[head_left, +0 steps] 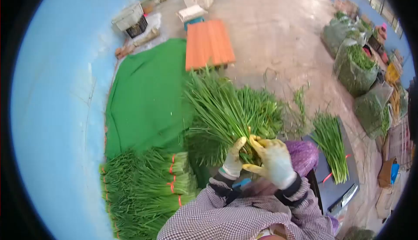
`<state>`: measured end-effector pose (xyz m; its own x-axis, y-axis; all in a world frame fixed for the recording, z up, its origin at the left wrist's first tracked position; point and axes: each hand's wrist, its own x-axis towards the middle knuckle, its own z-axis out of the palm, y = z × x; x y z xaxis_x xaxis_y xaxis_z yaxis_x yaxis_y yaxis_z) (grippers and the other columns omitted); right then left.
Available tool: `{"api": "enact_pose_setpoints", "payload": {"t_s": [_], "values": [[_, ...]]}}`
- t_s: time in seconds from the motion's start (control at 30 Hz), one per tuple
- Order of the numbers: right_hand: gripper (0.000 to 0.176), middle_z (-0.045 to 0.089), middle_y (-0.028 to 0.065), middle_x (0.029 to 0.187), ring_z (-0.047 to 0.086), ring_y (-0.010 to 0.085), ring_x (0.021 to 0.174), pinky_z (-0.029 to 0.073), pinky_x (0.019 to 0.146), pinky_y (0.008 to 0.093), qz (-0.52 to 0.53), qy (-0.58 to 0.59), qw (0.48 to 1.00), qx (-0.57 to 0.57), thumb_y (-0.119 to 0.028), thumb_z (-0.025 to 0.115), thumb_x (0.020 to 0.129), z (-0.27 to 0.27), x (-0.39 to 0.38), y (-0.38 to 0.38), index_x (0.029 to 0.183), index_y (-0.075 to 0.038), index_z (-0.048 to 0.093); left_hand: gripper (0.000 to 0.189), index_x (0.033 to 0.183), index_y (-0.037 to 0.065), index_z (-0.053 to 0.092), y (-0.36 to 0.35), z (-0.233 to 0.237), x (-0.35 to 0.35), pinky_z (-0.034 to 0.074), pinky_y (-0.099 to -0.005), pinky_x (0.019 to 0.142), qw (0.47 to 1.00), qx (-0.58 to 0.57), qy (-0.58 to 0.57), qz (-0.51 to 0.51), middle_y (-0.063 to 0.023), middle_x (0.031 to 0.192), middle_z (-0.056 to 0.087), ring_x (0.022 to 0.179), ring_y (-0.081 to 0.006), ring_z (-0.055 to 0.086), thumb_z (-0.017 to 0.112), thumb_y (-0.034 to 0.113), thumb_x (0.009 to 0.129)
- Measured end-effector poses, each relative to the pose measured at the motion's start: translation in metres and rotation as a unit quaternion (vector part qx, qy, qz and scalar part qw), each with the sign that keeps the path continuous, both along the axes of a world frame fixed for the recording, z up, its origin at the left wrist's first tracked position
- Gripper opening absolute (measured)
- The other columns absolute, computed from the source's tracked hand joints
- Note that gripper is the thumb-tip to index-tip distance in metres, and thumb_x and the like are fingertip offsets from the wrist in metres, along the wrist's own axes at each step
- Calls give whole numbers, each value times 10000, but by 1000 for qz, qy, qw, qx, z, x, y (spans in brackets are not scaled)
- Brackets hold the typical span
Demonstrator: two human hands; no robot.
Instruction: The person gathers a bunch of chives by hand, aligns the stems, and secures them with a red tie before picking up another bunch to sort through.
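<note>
A loose bunch of garlic chives [222, 109] is held in front of my body, its long leaves fanning up and to the left. My left hand [234, 158], in a white glove with yellow fingers, grips the bunch low on its left side. On the opposite side, my right hand [275, 159] has its yellow-gloved fingers and thumb around the stem ends. The palm sides of both hands are partly hidden. Behind the held bunch lies a heap of loose chives [261, 109].
Bundles tied with red bands [152, 183] lie at lower left beside a green cloth [148, 96]. A tied bunch [331, 144] and a knife-like blade [348, 195] rest on a dark board [348, 153] at right. An orange-brown low table [209, 44] stands ahead; stuffed sacks [355, 72] line the right.
</note>
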<state>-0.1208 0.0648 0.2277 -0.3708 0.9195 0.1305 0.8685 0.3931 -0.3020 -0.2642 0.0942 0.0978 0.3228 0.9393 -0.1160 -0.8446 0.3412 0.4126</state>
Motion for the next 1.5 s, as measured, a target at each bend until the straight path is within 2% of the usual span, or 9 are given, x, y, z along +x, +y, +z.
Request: {"api": "enact_pose_setpoints", "payload": {"t_s": [0.33,0.5,0.63,0.8,0.97,1.07,1.17,1.23,1.5], "values": [[1071,334,195,1572,331,248,1441,287,1165,373,-51,472,876,-88,-675,600,876,29,174,-68,1571,5,152,381,1207,26,633,-45,93,117,548,-287,744,879,291,195,-323,-44,942,699,861,-156,680,711,259,916],[626,688,70,1131,658,190,1003,532,878,324,-191,654,732,-2,-533,530,997,-27,265,-137,1257,33,591,344,1139,8,660,-86,26,194,537,-298,808,764,377,286,-439,-47,987,723,891,-145,670,786,153,854],[483,669,112,1212,678,196,1009,560,883,329,-332,722,601,81,-334,625,986,-43,258,-210,1340,-15,552,505,1257,3,597,-106,-12,238,502,-334,945,554,532,349,-537,-63,1138,687,1041,-179,635,807,194,839],[200,700,32,994,666,123,851,550,722,292,-343,758,541,125,-177,670,963,-32,239,-261,1111,-43,673,815,1458,22,378,-123,64,297,418,-365,1063,635,490,96,-589,-85,1358,524,1213,-209,508,831,238,816],[392,674,39,1215,621,126,1067,500,940,287,-399,554,716,145,-254,650,982,15,262,-281,1276,4,628,696,1362,7,487,-134,97,359,461,-328,997,653,493,67,-571,-55,1261,584,1144,-168,550,850,156,788],[410,662,34,1264,605,104,1122,508,949,302,-339,111,900,250,-120,639,960,-17,316,-304,1354,-30,570,630,1296,17,546,-152,104,388,484,-313,955,694,472,0,-543,-34,1196,618,1102,-151,573,867,142,768],[547,647,24,1265,575,120,1172,476,1006,325,-301,527,776,172,-124,738,880,-26,311,-303,1386,-62,538,594,1383,19,482,-135,50,429,463,-367,1030,542,554,166,-610,-80,1332,580,1173,-206,560,752,241,903],[700,638,51,1248,575,178,1162,478,1003,361,-357,636,674,112,-177,871,771,-79,334,-305,1374,-61,533,549,1460,57,408,-149,21,443,381,-438,1125,641,462,88,-606,-98,1455,475,1312,-254,464,596,286,997],[792,588,47,1287,602,184,1085,532,909,337,-398,581,680,204,-115,869,763,-30,315,-317,1419,-76,427,824,1430,60,441,-178,30,456,363,-505,1115,705,339,-13,-623,-118,1409,497,1273,-307,502,828,333,755]]}}
